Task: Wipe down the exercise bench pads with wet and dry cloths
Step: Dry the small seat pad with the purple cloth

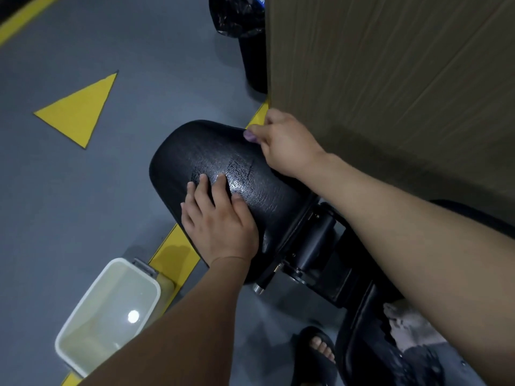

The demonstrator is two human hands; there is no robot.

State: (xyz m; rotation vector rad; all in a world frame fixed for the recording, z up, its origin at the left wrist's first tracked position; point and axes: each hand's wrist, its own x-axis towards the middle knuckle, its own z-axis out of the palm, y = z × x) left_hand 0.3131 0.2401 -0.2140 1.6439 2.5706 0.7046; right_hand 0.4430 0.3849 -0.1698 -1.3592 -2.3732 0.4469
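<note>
Left hand (220,224): spread flat on pad (181,151).
Right hand (284,143): curled at far edge (hold unclear).
Risk: we slip if that sheen's wet.

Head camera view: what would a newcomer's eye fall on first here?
Probably the glossy black bench pad in the middle, with the left hand lying flat on its wet-looking sheen and the right hand curled at its far edge. Next comes the bright yellow triangle on the grey floor at upper left, then the white tub that seems to hold water at lower left.
</note>
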